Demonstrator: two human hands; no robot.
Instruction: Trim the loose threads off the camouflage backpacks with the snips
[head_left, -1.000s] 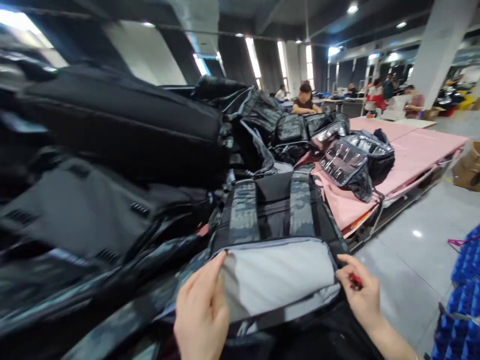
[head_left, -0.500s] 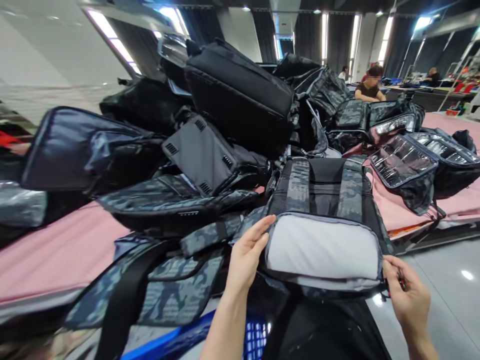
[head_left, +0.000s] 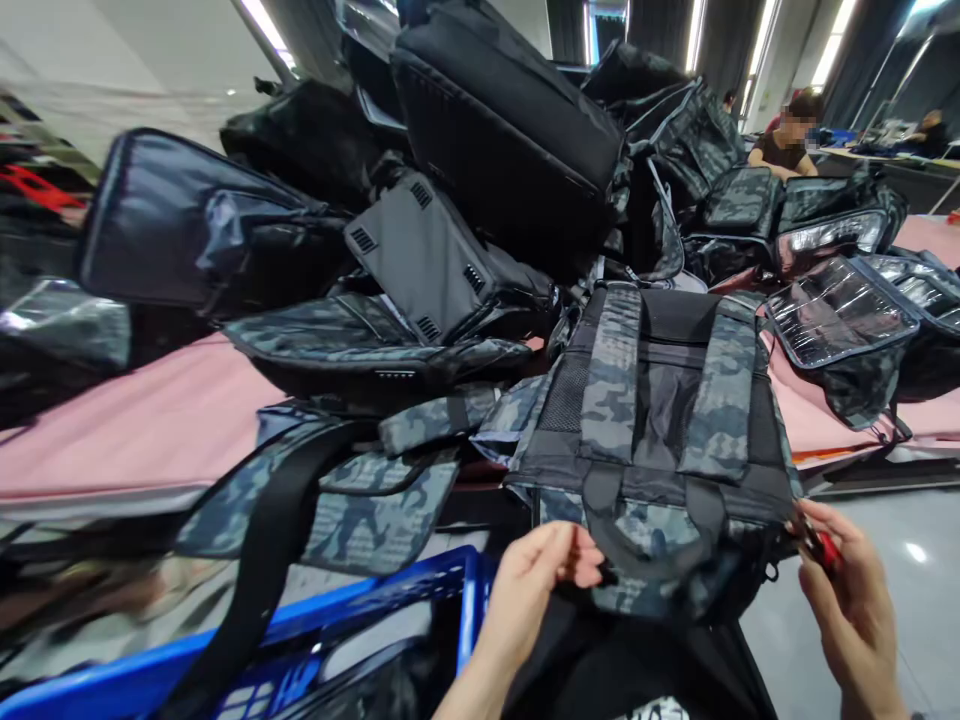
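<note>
A camouflage backpack (head_left: 667,390) lies with its shoulder straps facing up and its near end towards me. A black carry handle (head_left: 652,560) loops over that near end. My left hand (head_left: 536,570) is at the left of the handle, fingers curled together; what they pinch, if anything, is hidden. At the backpack's near right corner, my right hand (head_left: 851,590) is closed around a small red and dark metal tool that looks like thread snips (head_left: 821,545). The tool's tip is close to the backpack's side.
Black and camouflage bags (head_left: 510,130) are heaped on a pink-covered table (head_left: 150,420). A blue plastic basket (head_left: 375,590) stands below on the left. Bags with clear panels (head_left: 844,310) lie at right. A person (head_left: 787,145) works beyond them.
The white-lined end flap has gone down out of sight, and the backpack's camouflage end with its handle now shows. Both hands are a little further right. My view has tilted down.
</note>
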